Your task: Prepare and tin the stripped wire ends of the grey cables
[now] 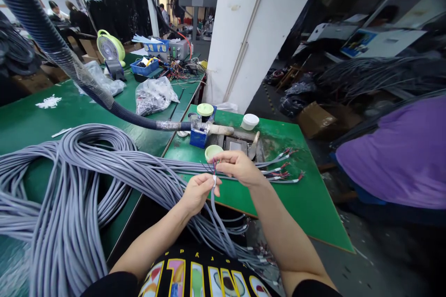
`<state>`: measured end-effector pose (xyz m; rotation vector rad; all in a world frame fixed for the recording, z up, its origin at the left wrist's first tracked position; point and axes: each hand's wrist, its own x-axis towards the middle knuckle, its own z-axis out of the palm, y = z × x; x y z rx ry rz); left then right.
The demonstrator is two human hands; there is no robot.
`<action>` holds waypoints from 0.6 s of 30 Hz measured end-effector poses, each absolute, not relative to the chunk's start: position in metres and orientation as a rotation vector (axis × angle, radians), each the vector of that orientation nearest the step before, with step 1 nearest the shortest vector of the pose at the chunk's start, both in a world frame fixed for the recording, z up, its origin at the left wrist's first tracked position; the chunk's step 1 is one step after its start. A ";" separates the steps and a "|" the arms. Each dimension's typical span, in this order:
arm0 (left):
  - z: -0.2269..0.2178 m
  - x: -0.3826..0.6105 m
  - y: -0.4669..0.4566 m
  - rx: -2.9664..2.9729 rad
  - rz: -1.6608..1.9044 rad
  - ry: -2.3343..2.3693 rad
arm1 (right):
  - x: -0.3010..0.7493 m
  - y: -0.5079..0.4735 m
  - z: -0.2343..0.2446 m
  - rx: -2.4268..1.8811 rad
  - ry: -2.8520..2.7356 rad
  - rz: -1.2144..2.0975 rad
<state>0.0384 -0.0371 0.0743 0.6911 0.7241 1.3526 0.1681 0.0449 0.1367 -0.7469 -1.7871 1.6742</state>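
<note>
Just below the middle of the view, my left hand (198,193) pinches a grey cable (213,202) near its stripped end, where a white band wraps the sheath. My right hand (240,168) is closed at the thin coloured wires (215,165) fanning out of that end, its thumb and forefinger pressed together on them. Some dark strands stick out to the left of the fingers. Behind my hands, more grey cable ends (278,174) with bare red and dark wires lie on the green board. A large coiled bundle of grey cables (94,162) covers the table at left.
A ribbed dark hose (139,120) reaches over the table to a blue box (198,137). Round tubs, one with a white lid (250,121), stand behind my hands. A white pillar (258,18) rises at the back. A person in purple (393,153) is close on the right.
</note>
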 end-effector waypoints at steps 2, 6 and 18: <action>0.074 0.039 -0.037 0.696 1.316 0.706 | 0.159 0.042 0.135 -0.726 -1.675 1.663; 0.071 0.038 -0.040 0.684 1.321 0.670 | 0.147 0.045 0.132 -0.681 -1.392 1.644; 0.058 0.031 -0.038 0.583 1.364 0.700 | 0.158 0.035 0.132 -0.850 -1.817 1.317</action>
